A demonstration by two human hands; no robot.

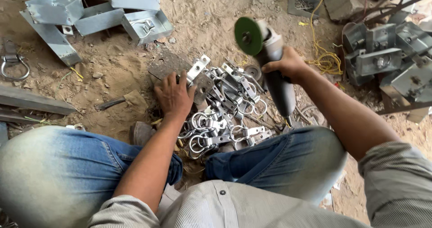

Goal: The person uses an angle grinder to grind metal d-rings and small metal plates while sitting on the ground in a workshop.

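Right hand (pixel 288 65) wrapped tight round the grinder (pixel 270 61), disc lifted clear, left hand (pixel 173 95) spread flat on a plate (pixel 167 65) beside the clamps (pixel 225 106) just right of it — best pin that plate firm, fingers back, before the disc comes down.

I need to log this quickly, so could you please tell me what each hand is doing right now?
Left hand: open, palm down on a flat metal plate beside the pile of brackets.
Right hand: closed around the angle grinder, held raised.
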